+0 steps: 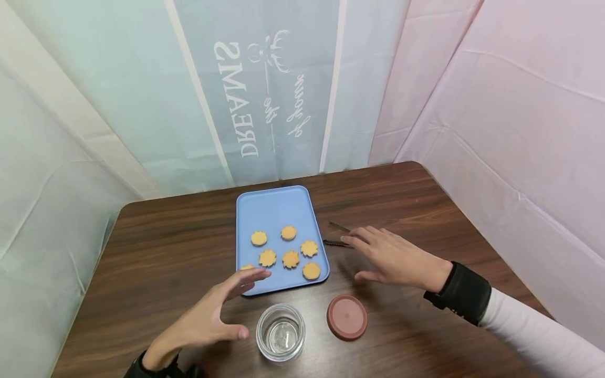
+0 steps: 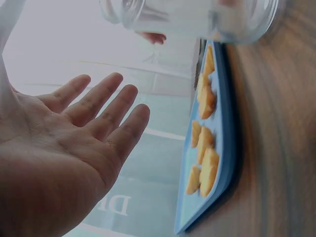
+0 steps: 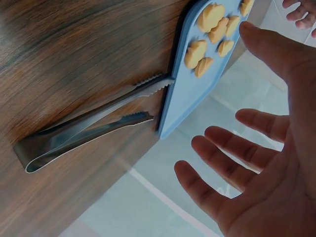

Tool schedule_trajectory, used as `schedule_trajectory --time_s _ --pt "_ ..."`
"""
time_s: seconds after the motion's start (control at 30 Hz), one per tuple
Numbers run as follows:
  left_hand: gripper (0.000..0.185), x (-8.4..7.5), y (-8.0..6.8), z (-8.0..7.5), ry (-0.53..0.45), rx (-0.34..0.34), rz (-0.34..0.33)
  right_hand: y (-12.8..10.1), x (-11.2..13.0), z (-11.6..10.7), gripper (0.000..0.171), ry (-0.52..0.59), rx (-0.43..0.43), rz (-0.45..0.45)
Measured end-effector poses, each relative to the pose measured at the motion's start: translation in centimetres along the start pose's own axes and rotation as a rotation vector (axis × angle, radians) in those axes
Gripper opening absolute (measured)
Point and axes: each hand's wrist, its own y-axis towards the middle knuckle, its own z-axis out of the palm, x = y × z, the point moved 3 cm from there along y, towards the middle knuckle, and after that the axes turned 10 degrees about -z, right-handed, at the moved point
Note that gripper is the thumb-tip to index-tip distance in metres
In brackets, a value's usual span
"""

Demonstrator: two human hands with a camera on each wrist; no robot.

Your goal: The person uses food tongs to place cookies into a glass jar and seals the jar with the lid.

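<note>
My left hand [image 1: 208, 312], fingers spread and holding nothing, hovers left of a clear glass jar [image 1: 281, 333]. The jar stands upright without its lid. Above a pair of metal tongs [image 3: 89, 123] is my right hand [image 1: 387, 260], its fingers loosely extended and apart from them. In the head view that hand hides most of the tongs; the right wrist view shows them lying on the table, tips at the tray's edge. Several yellow cookies [image 1: 290, 259] lie on a blue tray [image 1: 274, 207], one partly behind my left fingers. A reddish-brown round lid [image 1: 347, 317] lies right of the jar.
The dark wooden table [image 1: 179, 236] has rounded far corners. Behind it hangs a pale curtain [image 1: 274, 105] with printed lettering, and white fabric [image 1: 529, 131] closes off the right side.
</note>
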Motion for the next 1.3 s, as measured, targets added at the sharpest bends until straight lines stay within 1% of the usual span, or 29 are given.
schedule_trajectory --time_s 0.07,0.13,0.23,0.33,0.37,0.57,0.73,0.93,1.17,1.3 --pt "0.085 0.1 0.0 -0.5 0.003 -0.013 0.005 0.0 -0.4 0.0 0.080 -0.001 -0.002 0.017" --pt "0.083 0.2 -0.1 -0.9 0.010 -0.025 -0.010 -0.1 -0.8 0.0 0.081 0.001 0.003 0.037" --pt "0.081 0.4 -0.2 -1.5 0.028 -0.042 -0.068 -0.2 -1.3 0.2 0.084 0.001 0.017 0.074" --pt "0.081 0.7 -0.2 -1.9 0.064 -0.064 -0.141 -0.4 -1.7 0.5 0.089 -0.006 0.024 0.106" --pt "0.082 0.7 -0.2 -2.0 0.081 -0.072 -0.154 -0.5 -1.8 0.6 0.090 -0.012 0.025 0.117" --pt "0.089 0.6 -0.1 -2.6 0.171 -0.125 -0.197 -1.0 -2.3 1.6 0.094 -0.020 0.031 0.182" --pt "0.092 0.3 0.0 -3.1 0.224 -0.166 -0.243 -1.4 -2.8 2.5 0.095 0.016 0.056 0.250" --pt "0.090 0.2 0.1 -3.3 0.235 -0.186 -0.251 -1.6 -3.4 3.5 0.095 0.048 0.086 0.292" --pt "0.092 0.0 0.3 -3.4 0.258 -0.196 -0.246 -1.6 -4.1 4.0 0.091 0.027 0.101 0.305" --pt "0.095 0.1 0.4 -3.3 0.270 -0.199 -0.256 -1.4 -4.3 4.3 0.088 0.026 0.106 0.304"
